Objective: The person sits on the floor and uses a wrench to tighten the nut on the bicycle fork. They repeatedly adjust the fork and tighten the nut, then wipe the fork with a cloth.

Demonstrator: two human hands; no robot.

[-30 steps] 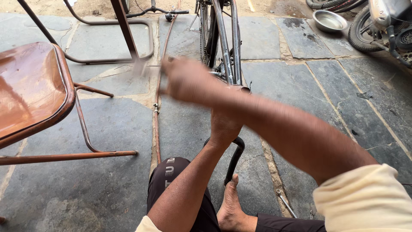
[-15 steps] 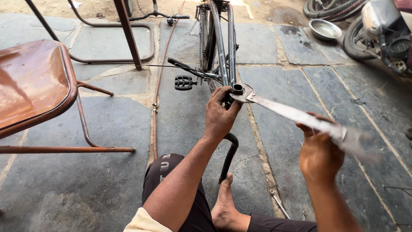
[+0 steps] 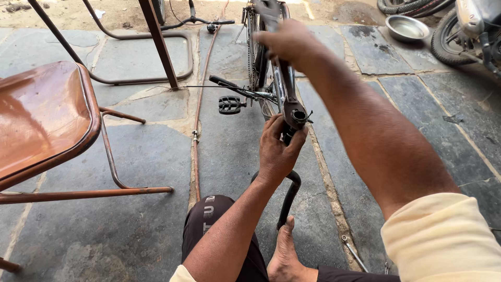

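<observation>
The bicycle frame (image 3: pixel 282 86) lies stripped on the stone floor (image 3: pixel 146 219), running away from the person, with the open end of a tube (image 3: pixel 298 116) facing up near the middle of the view. The left hand (image 3: pixel 277 150) is closed around the frame just below that tube opening, fingers wrapped and thumb across, pinning it. A bare foot (image 3: pixel 284 250) rests on the floor beside a dark curved bar (image 3: pixel 290 196) of the frame, seemingly bracing it.

The right hand (image 3: pixel 286 42) is raised farther along the frame, closed on a long metal tool (image 3: pixel 269 9) whose upper end runs out of view; how tight the grip is cannot be told from this angle.

To the left of the frame a pedal (image 3: pixel 229 104) sticks out on its crank. A reddish hose (image 3: pixel 197 120) runs along the floor, and a brown metal chair (image 3: pixel 44 117) stands at the left. At top right are a steel bowl (image 3: pixel 406 27) and a motorcycle wheel (image 3: pixel 453 44). A small spanner (image 3: pixel 355 253) lies near the foot.

The risk, as I judge it: the left hand sits right by the tube opening, so a swinging or slipping tool could catch its knuckles. The frame is held only by hand and foot, and could twist or skid on the smooth stone.
</observation>
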